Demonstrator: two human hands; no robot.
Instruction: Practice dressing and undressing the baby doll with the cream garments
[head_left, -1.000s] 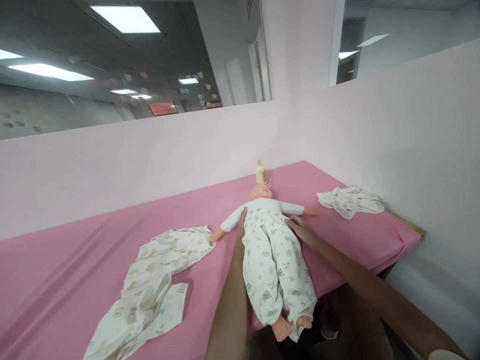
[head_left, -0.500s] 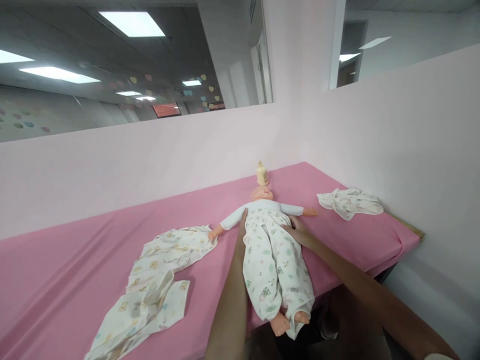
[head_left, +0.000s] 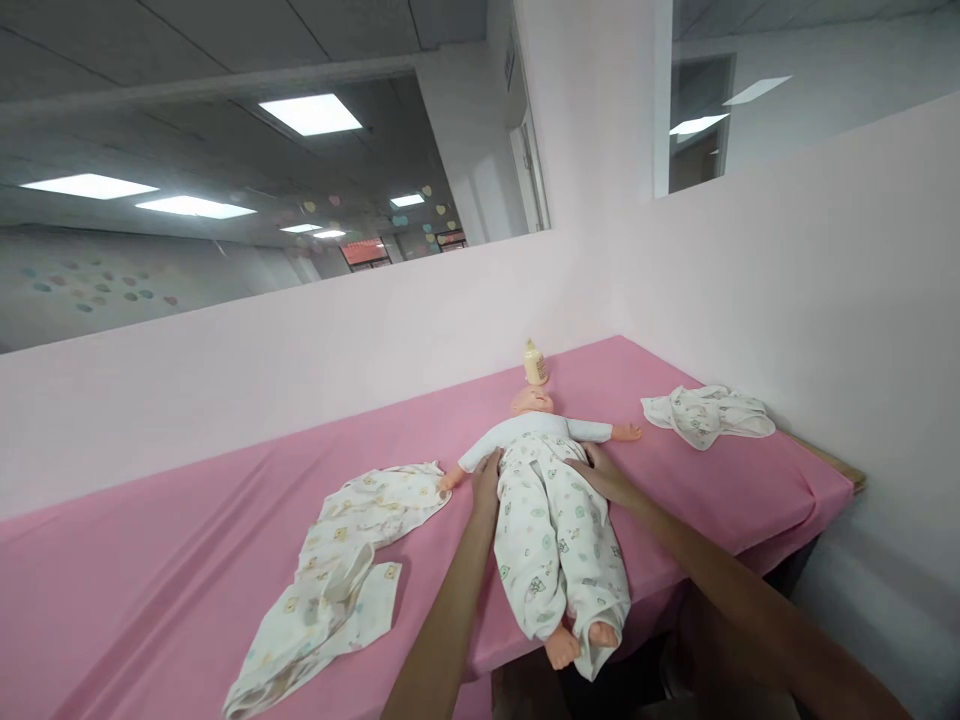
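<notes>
A baby doll (head_left: 534,402) in a white long-sleeved top (head_left: 525,430) lies on its back, arms spread, feet toward me. It wears white printed pants (head_left: 536,510), pulled up to the waist, with both feet showing at the leg ends. My left hand (head_left: 487,478) is closed at the left side of the waistband, its fingertips partly hidden. At the opposite side, my right hand (head_left: 600,472) grips the pants near the hip, thumb over the cloth. Beside the doll's left-lying hand is a spread white printed garment (head_left: 337,570), touching its fingers.
Everything lies on a pink-covered table (head_left: 225,520) set against pale walls. A cream pump bottle (head_left: 535,364) stands behind the doll's head. A crumpled white printed cloth (head_left: 709,415) lies to the right, near the table's edge (head_left: 832,465). Windows are above.
My view has tilted up slightly and shifted. Both hands stay at the sides of the pants' waist; the left has shifted slightly outward from the doll's side.
</notes>
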